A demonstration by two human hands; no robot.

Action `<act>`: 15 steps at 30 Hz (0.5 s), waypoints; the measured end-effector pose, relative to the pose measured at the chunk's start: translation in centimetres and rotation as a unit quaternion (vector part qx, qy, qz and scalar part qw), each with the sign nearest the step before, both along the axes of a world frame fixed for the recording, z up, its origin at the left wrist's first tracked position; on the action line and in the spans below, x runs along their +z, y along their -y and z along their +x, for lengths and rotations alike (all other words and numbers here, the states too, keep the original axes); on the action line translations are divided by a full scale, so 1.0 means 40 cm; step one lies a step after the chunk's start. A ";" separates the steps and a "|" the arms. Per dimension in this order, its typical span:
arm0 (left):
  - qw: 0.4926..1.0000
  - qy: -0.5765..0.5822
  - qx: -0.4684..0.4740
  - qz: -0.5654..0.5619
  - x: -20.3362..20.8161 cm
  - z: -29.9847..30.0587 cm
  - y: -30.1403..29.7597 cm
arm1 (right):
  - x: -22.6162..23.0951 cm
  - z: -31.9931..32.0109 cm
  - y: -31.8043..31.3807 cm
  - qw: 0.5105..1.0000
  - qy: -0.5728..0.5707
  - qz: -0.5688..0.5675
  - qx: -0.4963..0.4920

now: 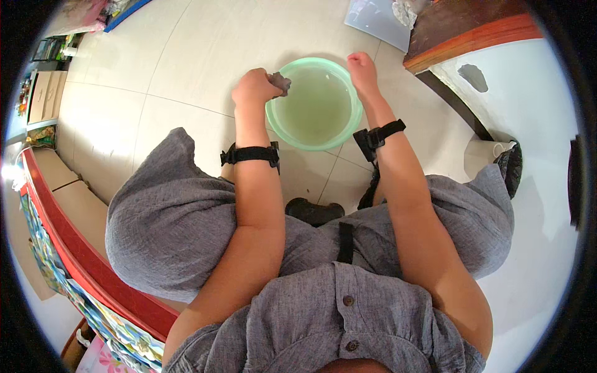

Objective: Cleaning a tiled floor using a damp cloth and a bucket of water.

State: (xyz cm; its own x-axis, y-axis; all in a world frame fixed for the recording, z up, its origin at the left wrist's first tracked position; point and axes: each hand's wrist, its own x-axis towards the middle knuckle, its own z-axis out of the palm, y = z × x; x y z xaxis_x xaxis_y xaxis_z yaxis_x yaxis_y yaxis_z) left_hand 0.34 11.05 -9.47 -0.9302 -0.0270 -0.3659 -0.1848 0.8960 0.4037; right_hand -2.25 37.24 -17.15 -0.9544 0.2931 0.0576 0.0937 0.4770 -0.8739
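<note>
A pale green round basin (313, 147) of cloudy, greenish water stands on the tiled floor in front of me. At its upper left rim, my left hand (255, 88) is closed around a small grey-brown crumpled cloth (280, 83), which sticks out between thumb and fingers over the edge of the water. My right hand (362, 73) is curled into a fist by the basin's upper right rim. Its fingers face away, so whatever may be in it is hidden. Black straps circle both my wrists.
A wooden-edged brown piece of furniture (472, 46) with a white side stands at the right. Near it is a bin with a black bag (513, 168). A red-edged bed frame (68, 239) curves along my left. Cardboard boxes (48, 96) sit farther off.
</note>
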 end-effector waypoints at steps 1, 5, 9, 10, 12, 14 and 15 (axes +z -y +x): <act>1.000 -0.017 0.009 -0.008 0.004 0.000 0.006 | 0.008 -0.013 -0.013 0.999 -0.029 0.009 -0.017; 0.993 -0.065 0.077 -0.055 0.032 0.006 0.038 | 0.020 -0.050 -0.065 0.991 -0.057 -0.022 -0.119; 0.981 -0.097 0.139 -0.093 0.040 -0.021 0.010 | 0.000 -0.059 -0.177 0.975 -0.082 0.029 -0.205; 0.981 -0.097 0.140 -0.093 0.045 -0.022 0.009 | 0.002 -0.060 -0.178 0.969 -0.116 0.017 -0.219; 0.976 -0.137 0.154 -0.062 0.051 -0.014 0.030 | 0.048 -0.032 -0.062 0.987 -0.148 0.041 -0.049; 0.977 -0.141 0.153 -0.037 0.054 -0.015 0.020 | 0.070 0.009 0.048 0.975 -0.157 0.060 0.147; 0.979 -0.145 0.146 -0.010 0.054 -0.021 0.001 | 0.045 0.035 0.086 0.975 -0.043 0.051 0.212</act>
